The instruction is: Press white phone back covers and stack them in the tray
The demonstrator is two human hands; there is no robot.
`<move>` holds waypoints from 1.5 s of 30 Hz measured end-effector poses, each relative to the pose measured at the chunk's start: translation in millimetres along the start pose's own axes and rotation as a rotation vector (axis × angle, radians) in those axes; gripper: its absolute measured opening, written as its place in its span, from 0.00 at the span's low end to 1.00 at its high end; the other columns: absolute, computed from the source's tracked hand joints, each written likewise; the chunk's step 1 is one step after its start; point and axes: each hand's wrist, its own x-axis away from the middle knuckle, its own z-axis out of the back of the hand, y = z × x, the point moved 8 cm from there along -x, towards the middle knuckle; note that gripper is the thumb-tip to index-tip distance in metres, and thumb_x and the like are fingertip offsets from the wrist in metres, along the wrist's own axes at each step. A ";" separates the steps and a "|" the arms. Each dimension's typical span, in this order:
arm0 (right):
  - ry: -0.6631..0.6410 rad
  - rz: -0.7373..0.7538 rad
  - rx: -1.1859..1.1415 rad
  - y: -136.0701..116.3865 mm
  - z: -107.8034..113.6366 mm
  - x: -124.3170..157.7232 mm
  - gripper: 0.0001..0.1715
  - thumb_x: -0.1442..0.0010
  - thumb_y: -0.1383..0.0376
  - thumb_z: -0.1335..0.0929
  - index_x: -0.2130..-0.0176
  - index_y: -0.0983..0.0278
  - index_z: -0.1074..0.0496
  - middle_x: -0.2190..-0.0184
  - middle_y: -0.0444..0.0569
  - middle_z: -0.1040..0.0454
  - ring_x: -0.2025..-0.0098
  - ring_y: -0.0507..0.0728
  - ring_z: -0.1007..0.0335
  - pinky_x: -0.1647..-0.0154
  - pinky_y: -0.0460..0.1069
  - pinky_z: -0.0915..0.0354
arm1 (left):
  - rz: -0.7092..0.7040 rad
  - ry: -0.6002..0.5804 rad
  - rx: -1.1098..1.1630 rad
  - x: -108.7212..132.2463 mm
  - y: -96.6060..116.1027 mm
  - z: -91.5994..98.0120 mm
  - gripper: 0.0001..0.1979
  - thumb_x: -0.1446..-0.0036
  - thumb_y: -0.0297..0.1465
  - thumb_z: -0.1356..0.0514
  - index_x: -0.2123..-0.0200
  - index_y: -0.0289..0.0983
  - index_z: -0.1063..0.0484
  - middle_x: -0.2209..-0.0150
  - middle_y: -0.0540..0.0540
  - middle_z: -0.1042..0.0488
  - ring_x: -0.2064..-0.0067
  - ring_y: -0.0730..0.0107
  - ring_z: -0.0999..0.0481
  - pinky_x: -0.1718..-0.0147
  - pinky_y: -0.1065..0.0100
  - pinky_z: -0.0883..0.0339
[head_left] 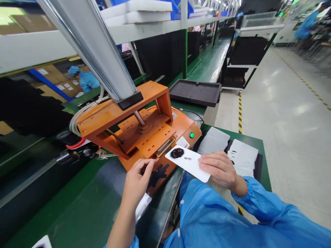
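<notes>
My right hand point(219, 168) grips one end of a white phone back cover point(190, 165), with fingers on top and the thumb hidden. The cover has a dark round camera area and small dark lettering, and it is held tilted in front of an orange press point(147, 141). My left hand point(139, 177) is closed at the press's front edge, thumb and index finger together. Whatever may be between those fingertips is too small to make out. Beneath the press's raised plate, a slot-like fixture point(165, 146) shows partly.
A green button point(191, 135) is lit on the press. White sheet-like stacks point(213, 140) lie on the bench to the right. Behind the press rests a black tray point(195, 92). A large metal cylinder point(95, 44) rises above it. Another person point(88, 81) sits across the bench.
</notes>
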 end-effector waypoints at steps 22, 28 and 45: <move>0.041 -0.013 0.076 15.5 7.8 8.2 0.16 0.31 0.70 0.34 0.47 0.60 0.24 0.56 0.51 0.16 0.51 0.58 0.19 0.57 0.53 0.28 | 0.300 0.133 0.526 -18.3 -0.1 -24.6 0.27 0.52 0.49 0.32 0.56 0.37 0.28 0.62 0.43 0.20 0.70 0.69 0.24 0.80 0.73 0.44; 0.049 0.002 0.104 29.5 -20.3 -1.2 0.18 0.33 0.73 0.33 0.47 0.59 0.23 0.53 0.49 0.17 0.48 0.57 0.20 0.54 0.52 0.29 | 0.334 0.351 0.750 -67.7 6.9 -36.0 0.24 0.52 0.45 0.33 0.58 0.37 0.31 0.69 0.49 0.25 0.75 0.77 0.32 0.80 0.76 0.52; -0.283 0.156 0.002 53.5 -177.8 -80.5 0.18 0.26 0.68 0.40 0.51 0.62 0.22 0.50 0.50 0.18 0.50 0.58 0.24 0.51 0.55 0.36 | 0.483 -0.031 0.350 181.7 -30.0 -45.9 0.23 0.37 0.50 0.42 0.50 0.39 0.24 0.58 0.43 0.19 0.65 0.63 0.21 0.70 0.70 0.28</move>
